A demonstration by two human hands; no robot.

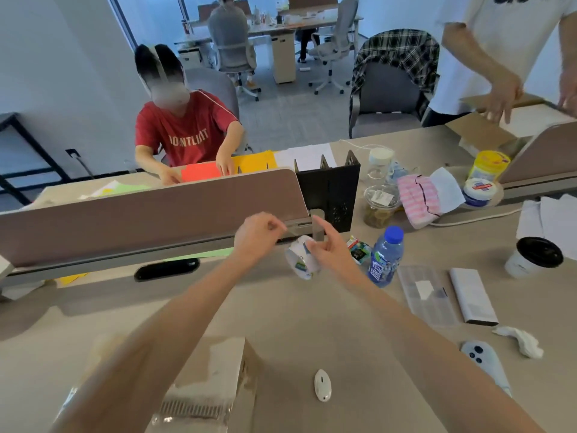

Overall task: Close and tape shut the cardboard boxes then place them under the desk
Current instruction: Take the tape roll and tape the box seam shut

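1. Head view, hands. The left hand (259,237) is shown pinching the drawn-out strip of tape (289,231) between thumb and fingertips. The right hand (326,250) is curled round the pale roll of clear packing tape (301,259), with its index finger held straight. Both hands are raised close together above the beige desk top (359,323).

2. Head view, task object. The small brown cardboard box (215,370) lies close to the person, beside the left forearm and well short of both hands. Its flaps are seen closed, and glossy film is seen across its top and near end. Whether every seam is covered cannot be told.

3. Head view, progress. Closing is judged done for this box and taping partly done, since a fresh length is being drawn from the roll. Placement under the desk is not yet done, as the box rests on the desk top.

4. Head view, orientation. The box's long axis is judged to run away from the person toward the hands, slanting slightly to the right. Much of the box is hidden by the forearm and the frame edge, so this reading is tentative. The strip runs from the roll up and leftward to the left hand.

5. Head view, remainder. A second brown cardboard box with open flaps (480,132) is seen far beyond the right hand, under another person's hands. It is judged neither closed nor taped.
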